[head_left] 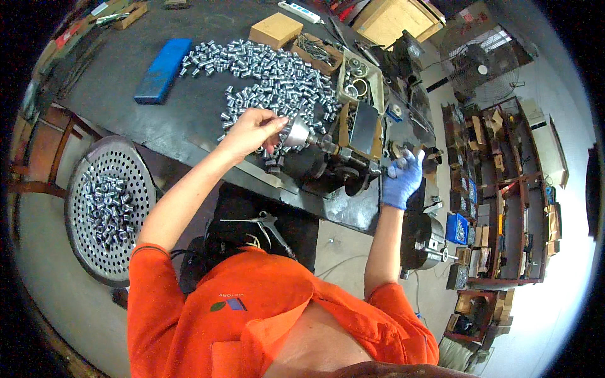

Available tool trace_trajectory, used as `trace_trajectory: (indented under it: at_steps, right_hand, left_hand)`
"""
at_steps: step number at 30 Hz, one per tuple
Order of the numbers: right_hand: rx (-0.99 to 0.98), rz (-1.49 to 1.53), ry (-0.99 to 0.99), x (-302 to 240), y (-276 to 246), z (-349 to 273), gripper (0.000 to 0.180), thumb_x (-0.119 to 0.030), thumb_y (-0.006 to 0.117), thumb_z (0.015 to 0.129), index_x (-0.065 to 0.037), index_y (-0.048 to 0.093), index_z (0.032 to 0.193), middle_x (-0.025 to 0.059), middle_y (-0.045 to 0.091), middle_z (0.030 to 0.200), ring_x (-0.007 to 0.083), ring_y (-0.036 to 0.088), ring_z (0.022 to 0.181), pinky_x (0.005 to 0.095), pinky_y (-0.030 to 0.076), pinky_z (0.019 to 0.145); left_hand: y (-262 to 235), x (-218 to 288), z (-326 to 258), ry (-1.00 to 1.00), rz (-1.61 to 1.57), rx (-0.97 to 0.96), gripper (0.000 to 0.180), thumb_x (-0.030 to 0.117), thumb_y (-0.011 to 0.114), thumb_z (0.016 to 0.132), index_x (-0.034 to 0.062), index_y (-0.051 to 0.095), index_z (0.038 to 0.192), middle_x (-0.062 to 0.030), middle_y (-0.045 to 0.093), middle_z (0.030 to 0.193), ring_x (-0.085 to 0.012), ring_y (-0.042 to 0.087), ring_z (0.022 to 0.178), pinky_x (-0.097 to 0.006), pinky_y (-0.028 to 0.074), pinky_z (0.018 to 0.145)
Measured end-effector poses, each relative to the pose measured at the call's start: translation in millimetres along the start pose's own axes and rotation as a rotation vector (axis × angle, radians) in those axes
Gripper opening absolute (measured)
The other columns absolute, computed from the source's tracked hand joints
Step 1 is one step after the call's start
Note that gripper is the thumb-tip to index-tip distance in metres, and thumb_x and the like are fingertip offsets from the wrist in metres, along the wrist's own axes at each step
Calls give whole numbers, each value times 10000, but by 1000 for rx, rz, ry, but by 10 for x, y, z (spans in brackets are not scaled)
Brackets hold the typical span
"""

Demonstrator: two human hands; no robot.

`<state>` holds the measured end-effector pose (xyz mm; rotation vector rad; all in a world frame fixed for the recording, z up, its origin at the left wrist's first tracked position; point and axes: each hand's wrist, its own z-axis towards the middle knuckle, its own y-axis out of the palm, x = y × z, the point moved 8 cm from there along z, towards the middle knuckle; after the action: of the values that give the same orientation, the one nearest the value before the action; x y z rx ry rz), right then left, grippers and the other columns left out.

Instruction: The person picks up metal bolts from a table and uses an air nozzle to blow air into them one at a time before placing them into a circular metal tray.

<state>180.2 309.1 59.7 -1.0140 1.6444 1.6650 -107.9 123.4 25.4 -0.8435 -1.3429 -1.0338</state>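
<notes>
My left hand (252, 133), bare, is at the wide end of a cone-shaped metal chuck (295, 132) on a small bench lathe-like machine (328, 165). Its thumb and fingertips are pinched together at the chuck's face; whatever sits between them is too small to make out. My right hand (403, 181) wears a blue glove with greyed fingertips. It is raised beside the machine's right end, near a round handwheel (358, 183), fingers partly bent and apart, with nothing visible in them. Behind the chuck, many short shiny metal sleeves (277, 79) lie heaped on the dark bench (120, 75).
At left, a perforated round metal tray (144, 189) holds more sleeves. A blue flat box (162, 70), a yellow block (275, 29) and a parts bin (378, 94) stand on the bench. An air gun (268, 223) hangs below its front edge. Shelves (513, 201) and a fan (482, 69) are right.
</notes>
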Motion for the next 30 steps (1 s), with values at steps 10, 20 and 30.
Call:
trace_trajectory:
  at_steps: [10,20,30]
  right_hand:
    - [163,-103,158,797,-1000,-270,326,-373,511,878,-58,582,918,-1,519,652,86,435,481,208,336,397]
    - [-222,13,-39,104,20,170,257,-342,487,898,-90,516,858,-48,420,600,28,357,453,160,252,340]
    - [-123,-17,130,294,-692,-530,432,-421,422,911,-18,573,875,4,480,569,57,332,365,195,238,312]
  left_hand:
    - [23,53,20,3,-155,-17,209,190,550,862,-9,570,923,-27,579,714,-84,547,539,-227,463,494]
    - [-1321,50,-1050,-94,121,337,171,149,589,827,1,578,911,-27,568,706,-91,539,585,-228,446,546]
    - [-2991,207,-3330,-382,1456,1086,323,265,631,763,21,596,973,-153,619,709,-270,602,644,-353,451,601]
